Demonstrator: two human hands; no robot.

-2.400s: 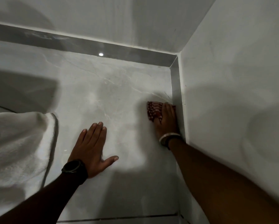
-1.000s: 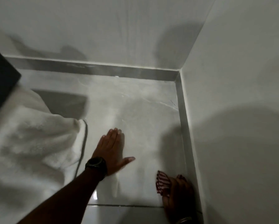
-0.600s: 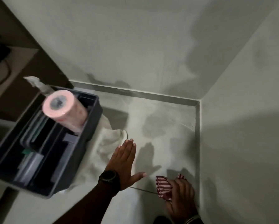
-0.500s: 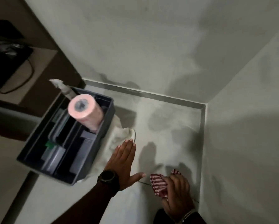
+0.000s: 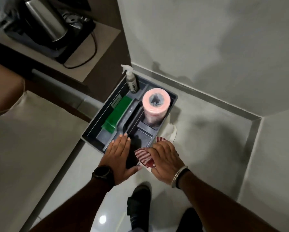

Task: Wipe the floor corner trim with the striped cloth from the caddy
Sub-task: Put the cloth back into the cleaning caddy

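Note:
My right hand holds the red-and-white striped cloth, bunched under its fingers, just in front of the caddy's near right corner. My left hand is flat with fingers together and thumb out, holding nothing, its fingertips over the near edge of the grey caddy. The grey floor corner trim runs along both walls and meets at the corner on the right, well away from both hands.
The caddy holds a spray bottle, a pink roll and green pads. A white towel peeks out beside it. A dark cabinet with a kettle stands at upper left. My shoe is below the hands.
The view rose and pulled back from the corner. My right hand lifted the striped cloth off the floor trim and brought it left to the caddy; my left hand left the floor too.

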